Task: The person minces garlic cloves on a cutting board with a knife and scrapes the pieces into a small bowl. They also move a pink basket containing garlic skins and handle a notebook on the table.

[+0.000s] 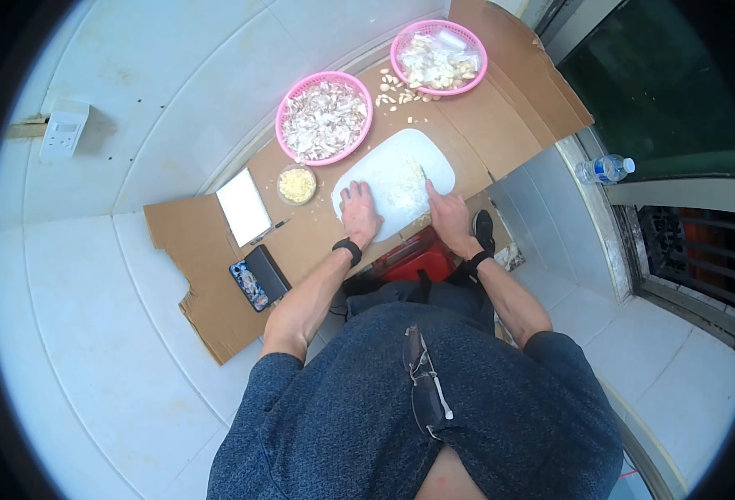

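- Left hand (361,215) is lying flat, fingers slightly spread, grasping nothing visible, at eight o'clock on the smooth, rounded white board (387,160).
- Right hand (452,215) is curling at four o'clock, index finger extending; I cannot tell whether it is gripping anything.
- Finely chopped pale bits (415,172) are clustering toward one o'clock on the board.
- Papery-filled pink mesh basket (281,117) is standing at ten o'clock on the cardboard-covered counter (501,108).

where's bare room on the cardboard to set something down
Bare cardboard lies right of the cutting board, towards the right pink basket, and left of the white pad and phone. It's crowded between that basket and the left pink basket, where cloves lie scattered.
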A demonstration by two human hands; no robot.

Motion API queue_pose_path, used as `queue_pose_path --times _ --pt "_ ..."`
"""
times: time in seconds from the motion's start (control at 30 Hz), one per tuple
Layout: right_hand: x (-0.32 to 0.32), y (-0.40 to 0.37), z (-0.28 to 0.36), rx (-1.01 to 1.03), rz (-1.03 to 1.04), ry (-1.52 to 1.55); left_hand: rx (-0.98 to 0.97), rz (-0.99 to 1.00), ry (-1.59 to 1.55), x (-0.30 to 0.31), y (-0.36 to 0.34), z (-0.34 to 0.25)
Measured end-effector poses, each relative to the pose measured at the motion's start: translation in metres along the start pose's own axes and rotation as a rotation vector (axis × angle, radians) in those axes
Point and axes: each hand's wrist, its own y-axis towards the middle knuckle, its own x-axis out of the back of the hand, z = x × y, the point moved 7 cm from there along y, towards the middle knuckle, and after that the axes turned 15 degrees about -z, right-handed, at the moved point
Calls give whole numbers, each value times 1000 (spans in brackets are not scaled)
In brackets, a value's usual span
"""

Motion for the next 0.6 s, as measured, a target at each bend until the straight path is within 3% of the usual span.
queue_pose_path --times 0.6 --pt "-19 7 11 0 43 -25 15 30 -2 -1 1 2"
